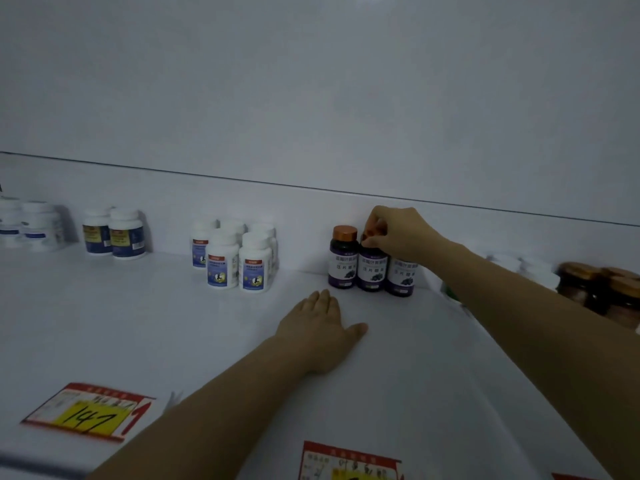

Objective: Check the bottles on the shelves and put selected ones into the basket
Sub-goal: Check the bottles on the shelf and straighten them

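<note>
Now R hand (401, 233) pinches the cap of the middle purple bottle (372, 271), upright on the shelf (138, 323) w/ its two neighbours. L hand (320, 329) lies flat, fingers straight, just below-left.

The right hand (398, 233), pinching, hides most of the cap of the middle purple bottle (372, 271). The wrist hides the whole top of the right purple bottle (401, 277). Small print on their labels is too blurred to read. At the left edge, the pale bottles (14, 223) are cut off. At the right edge, the brown jars (602, 292) are smeared and cropped. Beside the forearm, a green scrap (450, 293) is mostly hidden and cannot be identified. The bottom edge cuts the price tag (349, 462).
</note>
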